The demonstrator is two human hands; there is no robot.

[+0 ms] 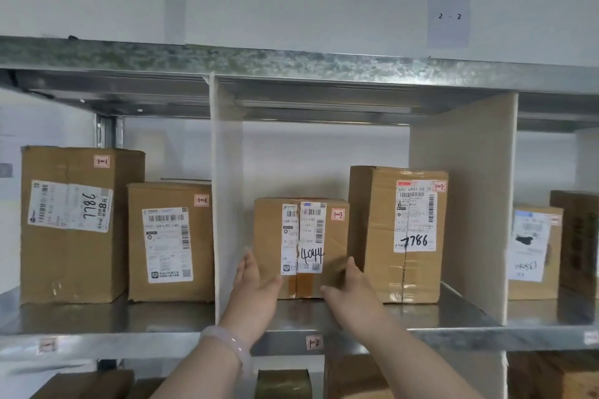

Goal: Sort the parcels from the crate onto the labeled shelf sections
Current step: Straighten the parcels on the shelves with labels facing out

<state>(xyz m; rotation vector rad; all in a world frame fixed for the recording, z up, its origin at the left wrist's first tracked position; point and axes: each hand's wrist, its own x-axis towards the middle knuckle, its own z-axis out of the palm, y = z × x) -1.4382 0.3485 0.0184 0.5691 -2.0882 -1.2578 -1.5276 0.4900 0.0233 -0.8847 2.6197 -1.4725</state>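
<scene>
Pressing the small box (301, 246) at frame center, your left hand (256, 288) and right hand (353, 288) flank it, fingers straight and together; it sits on the shelf (453, 311), section 1-2.

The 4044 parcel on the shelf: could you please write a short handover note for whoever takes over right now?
Left hand: open, straight fingers against the left side of the 4044 parcel.
Right hand: open, fingers against its right side, beside the 7786 parcel.
Things: the 4044 parcel, tagged 1-2, stands on the shelf above the 1-2 label.
Done: the tall 1-1 parcel and short 1-1 parcel stand in the left section; both 1-2 parcels in the middle.
Left: release, then fetch the next parcel; the crate is out of view.
</scene>
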